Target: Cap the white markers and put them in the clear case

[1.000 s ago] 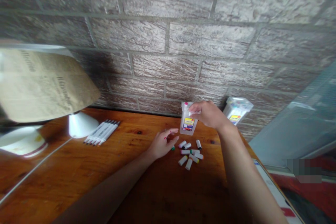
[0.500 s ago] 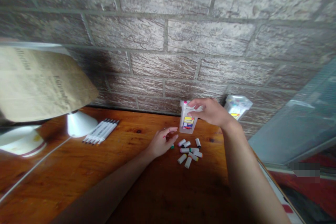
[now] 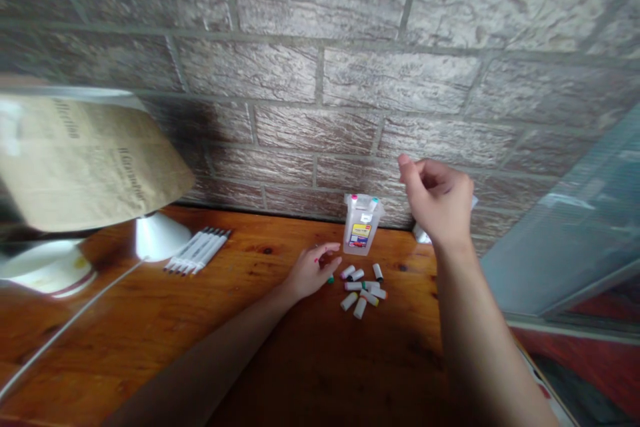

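A clear plastic marker case (image 3: 362,225) with a yellow and red label stands upright on the wooden table (image 3: 260,347), close to the brick wall. Several white marker caps with coloured ends (image 3: 363,287) lie scattered just in front of it. My left hand (image 3: 313,270) rests on the table beside the caps, fingers loosely curled over a small green-tipped piece I cannot make out. My right hand (image 3: 440,199) hangs in the air to the right of the case, fingers loosely bent and apart, holding nothing. Behind it lies a second clear case (image 3: 421,235), mostly hidden.
A row of white markers (image 3: 197,251) lies at the back left near a white lamp base (image 3: 157,237). A brown paper bag (image 3: 85,163) hangs over the left side. A white cable (image 3: 65,323) crosses the table. A window frame (image 3: 565,260) borders the right.
My right hand has let go of the upright case and lifted up and to the right. The case now stands free. My left hand has stayed by the caps.
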Motion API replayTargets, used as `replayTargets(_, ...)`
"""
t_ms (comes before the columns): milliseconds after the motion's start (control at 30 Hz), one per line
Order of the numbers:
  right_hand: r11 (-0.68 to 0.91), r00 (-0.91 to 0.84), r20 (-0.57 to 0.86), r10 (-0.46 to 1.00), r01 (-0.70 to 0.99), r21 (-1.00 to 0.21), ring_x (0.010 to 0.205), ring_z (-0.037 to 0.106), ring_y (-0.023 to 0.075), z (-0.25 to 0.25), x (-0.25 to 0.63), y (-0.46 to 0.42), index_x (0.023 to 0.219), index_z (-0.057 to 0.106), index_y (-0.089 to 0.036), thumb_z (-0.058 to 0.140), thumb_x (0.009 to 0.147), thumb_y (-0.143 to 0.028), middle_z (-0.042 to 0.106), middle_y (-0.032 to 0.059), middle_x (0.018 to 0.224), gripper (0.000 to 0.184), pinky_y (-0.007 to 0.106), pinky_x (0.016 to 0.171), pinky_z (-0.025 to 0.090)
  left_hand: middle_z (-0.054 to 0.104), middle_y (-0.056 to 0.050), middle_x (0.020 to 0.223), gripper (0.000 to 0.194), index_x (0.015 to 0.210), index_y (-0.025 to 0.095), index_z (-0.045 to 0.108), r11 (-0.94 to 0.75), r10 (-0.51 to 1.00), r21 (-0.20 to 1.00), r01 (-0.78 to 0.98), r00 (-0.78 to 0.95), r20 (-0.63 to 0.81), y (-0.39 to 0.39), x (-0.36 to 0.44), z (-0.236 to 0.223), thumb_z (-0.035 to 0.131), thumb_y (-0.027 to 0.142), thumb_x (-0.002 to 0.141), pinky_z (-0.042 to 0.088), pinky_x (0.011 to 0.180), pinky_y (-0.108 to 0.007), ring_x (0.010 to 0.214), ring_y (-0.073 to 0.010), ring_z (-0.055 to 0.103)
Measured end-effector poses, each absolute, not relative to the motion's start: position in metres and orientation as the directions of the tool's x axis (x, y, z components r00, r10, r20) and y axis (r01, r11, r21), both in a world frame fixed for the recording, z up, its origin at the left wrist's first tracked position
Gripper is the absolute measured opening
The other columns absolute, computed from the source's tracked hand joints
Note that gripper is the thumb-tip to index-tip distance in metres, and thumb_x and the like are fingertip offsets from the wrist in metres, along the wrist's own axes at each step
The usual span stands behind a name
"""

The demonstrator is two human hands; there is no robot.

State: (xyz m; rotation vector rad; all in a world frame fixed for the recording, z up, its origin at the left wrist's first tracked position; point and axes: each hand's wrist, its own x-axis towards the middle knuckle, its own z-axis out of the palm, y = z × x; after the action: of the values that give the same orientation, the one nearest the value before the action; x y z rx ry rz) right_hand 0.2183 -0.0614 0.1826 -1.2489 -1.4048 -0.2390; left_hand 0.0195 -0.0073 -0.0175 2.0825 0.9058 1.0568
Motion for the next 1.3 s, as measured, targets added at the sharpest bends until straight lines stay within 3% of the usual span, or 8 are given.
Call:
replayTargets(133,0.437,0.208,0.77,0.603,0.722,-0.537,0.048,0.032,0.009,0.156,0.203,-0.072,0.053,0.042,-0.02,0.056,0.095,-0.051,0.035,-0.0047,0.05,0.054,0.026,0.049,0.027,0.077,-0.007,0.109,0.032,0.119,0.021,0.069,-0.569,0.789,0.776,0.273,0.448,0.421,-0.006,0.019,-0.019,0.062,0.035,0.091,0.059,0.086,-0.032,0.095,-0.0196,0.073)
replayTargets(400,0.263,0.184,0.614,0.768,0.783,-0.564,0.048,0.039,0.0115,0.056,0.217,-0.101,0.052,0.036,-0.022,0.048,0.098,-0.049,0.041,-0.0029,0.049,0.054,0.026,0.051,0.033,0.077,-0.009,0.111,0.032,0.116,0.02,0.069,-0.562,0.783,0.789,0.247,0.466,0.412,-0.006,0.02,-0.015,0.062,0.038,0.091,0.059,0.09,-0.035,0.098,-0.021,0.073)
replayTargets(600,0.257,0.07,0.49,0.869,0.782,-0.568,0.051,0.048,0.0123,0.033,0.222,-0.096,0.059,0.055,-0.021,0.051,0.096,-0.049,0.055,-0.0011,0.055,0.047,0.025,0.054,0.036,0.076,-0.008,0.112,0.031,0.115,0.021,0.07,-0.55,0.814,0.78,0.299,0.399,0.421,-0.004,0.016,-0.013,0.061,0.039,0.091,0.059,0.089,-0.032,0.1,-0.0204,0.073)
replayTargets(700,0.285,0.034,0.475,0.879,0.762,-0.582,0.052,0.051,0.0128,0.034,0.216,-0.096,0.062,0.061,-0.02,0.052,0.096,-0.049,0.061,0.0002,0.057,0.046,0.025,0.055,0.038,0.076,-0.007,0.115,0.027,0.114,0.022,0.071,-0.575,0.817,0.691,0.438,0.35,0.458,-0.001,0.006,-0.002,0.06,0.035,0.093,0.053,0.102,-0.037,0.109,-0.0221,0.071)
replayTargets(800,0.307,0.007,0.461,0.887,0.737,-0.602,0.051,0.051,0.0125,0.035,0.214,-0.099,0.063,0.065,-0.019,0.053,0.096,-0.048,0.063,0.0002,0.057,0.046,0.024,0.054,0.038,0.071,-0.01,0.127,0.032,0.12,0.024,0.069,-0.417,0.893,0.548,0.725,0.215,0.395,0.005,-0.009,0.012,0.06,0.039,0.093,0.04,0.114,-0.053,0.126,-0.0304,0.061)
replayTargets(933,0.311,0.045,0.484,0.874,0.713,-0.628,0.046,0.044,0.0107,0.034,0.217,-0.099,0.058,0.062,-0.018,0.055,0.093,-0.049,0.055,-0.0018,0.051,0.047,0.023,0.048,0.032,0.047,-0.019,0.154,0.064,0.141,0.022,0.055,-0.063,0.978,0.402,0.914,-0.024,0.208,0.021,-0.036,0.022,0.055,0.061,0.09,0.017,0.115,-0.075,0.146,-0.0438,0.036)
replayTargets(1100,0.263,0.102,0.465,0.879,0.709,-0.654,0.045,0.041,0.0102,0.033,0.222,-0.096,0.06,0.065,-0.018,0.056,0.091,-0.049,0.054,-0.0019,0.05,0.044,0.024,0.046,0.031,0.035,-0.028,0.159,0.081,0.151,0.012,0.043,0.184,0.977,0.306,0.934,-0.208,0.049,0.041,-0.071,0.021,0.042,0.067,0.091,0.023,0.109,-0.079,0.148,-0.0505,0.026)
replayTargets(1300,0.234,0.118,0.456,0.882,0.729,-0.643,0.045,0.042,0.0102,0.029,0.225,-0.093,0.062,0.068,-0.018,0.055,0.091,-0.049,0.059,-0.0006,0.053,0.044,0.025,0.046,0.03,0.029,-0.027,0.162,0.084,0.155,0.011,0.036,0.164,0.982,0.216,0.962,-0.181,0.059,0.04,-0.073,0.019,0.042,0.065,0.091,0.027,0.11,-0.076,0.149,-0.0487,0.024)
